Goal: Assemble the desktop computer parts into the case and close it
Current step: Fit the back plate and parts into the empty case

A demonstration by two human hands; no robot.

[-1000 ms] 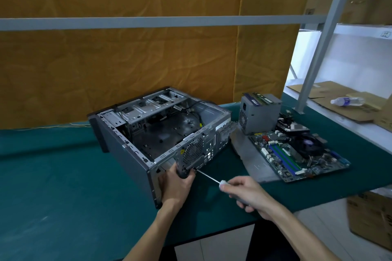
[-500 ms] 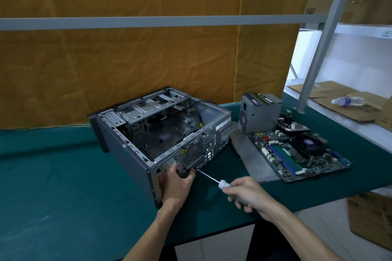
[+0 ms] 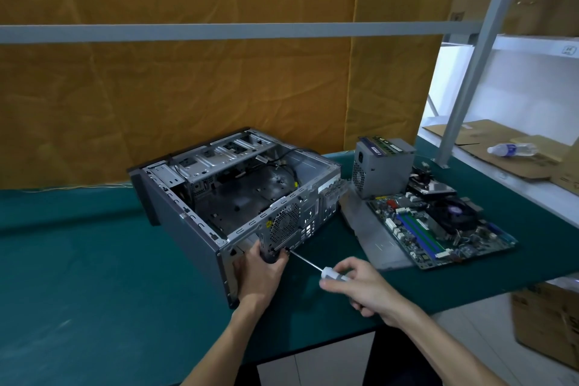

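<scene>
An open grey computer case (image 3: 188,229) lies on its side on the green table, its inside bare apart from some cables. My left hand (image 3: 260,276) holds a dark round object against the lower rear corner of the case, beside the fan grille (image 3: 284,224). My right hand (image 3: 360,288) grips the handle of a screwdriver (image 3: 332,274); its shaft points up-left and the tip meets the rear panel near my left fingers. To the right, a motherboard (image 3: 438,229) lies on a grey side panel (image 3: 372,238), with a power supply (image 3: 380,169) standing behind it.
The green table (image 3: 78,276) ends at a front edge just below my hands. A metal frame post (image 3: 463,81) stands at the right rear. Behind it a white shelf holds cardboard and a plastic bottle (image 3: 512,150). A cardboard box (image 3: 548,323) sits on the floor at right.
My right hand has turned slightly on the screwdriver handle. The left hand and the case have not moved.
</scene>
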